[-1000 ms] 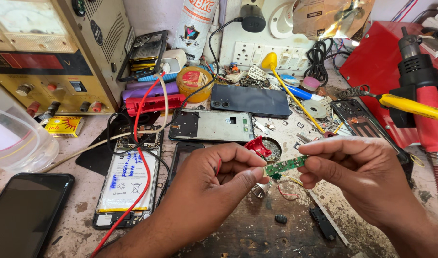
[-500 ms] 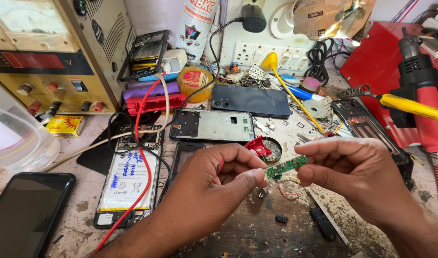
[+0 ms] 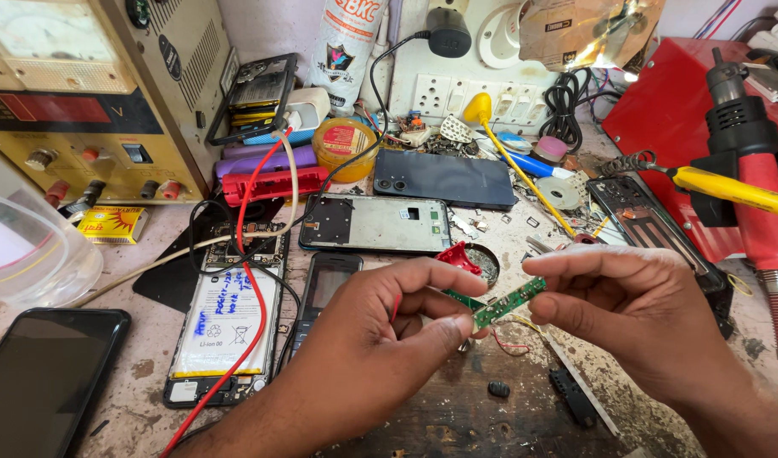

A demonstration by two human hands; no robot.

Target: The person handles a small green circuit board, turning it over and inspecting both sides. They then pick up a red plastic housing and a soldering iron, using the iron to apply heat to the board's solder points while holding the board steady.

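A small green circuit board is held above the worn workbench between both hands. My left hand pinches its lower left end with thumb and forefinger. My right hand grips the upper right end. Thin red and yellow wires hang from the board. Just behind the board a red piece sits by a small round tin.
An opened phone with a white battery and a red lead lies to the left, a black phone at the bottom left. A phone frame, a dark back cover, a power supply and a red hot-air tool surround the area.
Both hands have kept their hold on the board; it has shifted very slightly and the fingers have adjusted a little.
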